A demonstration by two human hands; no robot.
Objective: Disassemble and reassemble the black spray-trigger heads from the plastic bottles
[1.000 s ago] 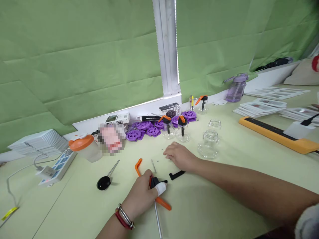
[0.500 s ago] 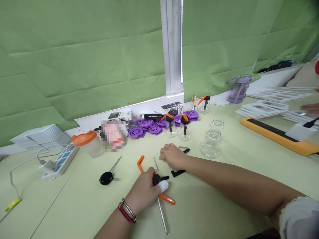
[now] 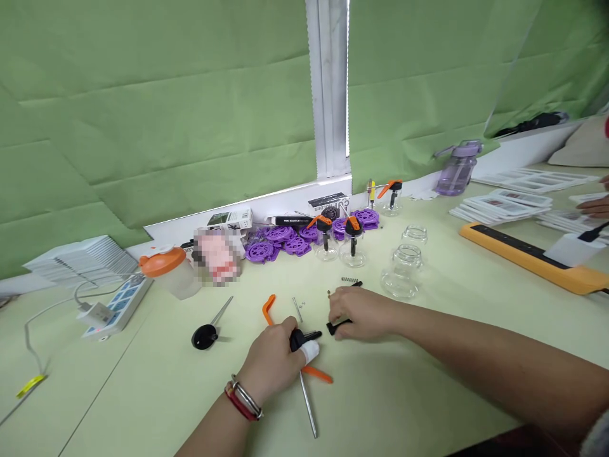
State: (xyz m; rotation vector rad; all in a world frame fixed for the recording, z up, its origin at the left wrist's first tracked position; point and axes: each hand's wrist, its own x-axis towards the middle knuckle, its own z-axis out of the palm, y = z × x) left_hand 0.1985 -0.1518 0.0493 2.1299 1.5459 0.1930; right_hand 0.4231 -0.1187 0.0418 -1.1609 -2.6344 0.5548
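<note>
My left hand (image 3: 276, 355), a white wrap on one finger, is closed around a black plastic fitting (image 3: 310, 339). Below it a metal rod (image 3: 308, 409) and an orange lever (image 3: 318, 374) stick out; whether they join the fitting is hidden. My right hand (image 3: 364, 312) has its fingers bent down on a black L-shaped part (image 3: 335, 327), partly covered by the hand. By its fingertips is a tiny brass-coloured bit (image 3: 328, 294). Between the hands lie a thin metal pin (image 3: 297, 310) and tiny metal pieces (image 3: 302, 305). An orange curved handle (image 3: 269, 310) lies beyond my left hand.
A spring (image 3: 349, 279) lies beyond my right hand. Glass jars (image 3: 400, 279) stand further back, near black-and-orange tops on jars (image 3: 353, 244) and purple discs (image 3: 280, 235). At left are a black knob with a rod (image 3: 205, 337), a cup (image 3: 174, 273) and a power strip (image 3: 118, 308).
My right hand has moved right and toward me, onto the black L-shaped part. Tiny metal pieces now show beside the pin. My left hand keeps hold of the black fitting.
</note>
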